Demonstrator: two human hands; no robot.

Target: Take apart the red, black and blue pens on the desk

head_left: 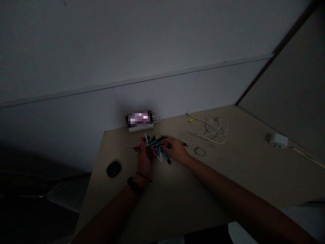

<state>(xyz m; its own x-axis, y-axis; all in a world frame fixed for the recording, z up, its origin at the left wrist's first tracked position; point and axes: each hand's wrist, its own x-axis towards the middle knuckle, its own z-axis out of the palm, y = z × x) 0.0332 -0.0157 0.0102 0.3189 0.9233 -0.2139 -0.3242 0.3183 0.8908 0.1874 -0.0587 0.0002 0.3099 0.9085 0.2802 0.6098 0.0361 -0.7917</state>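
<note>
The pale surface (177,203) carries a loose white cable (215,130), a dark mouse (113,168) and, near the far wall, a heap of pens (154,145) that both hands work over. The left hand (145,161) is closed around a few pens lifted from the heap, while the right hand (176,149) rests on the scattered pens with fingers curled, its grip hard to make out in the dim light. Judging by this, the gathering looks partly done, with most pens not yet bundled.

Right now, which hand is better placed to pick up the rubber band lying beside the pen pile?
Probably the right hand: the rubber band lies just off its outer side. The left hand sits across the pens, holding some.
</note>
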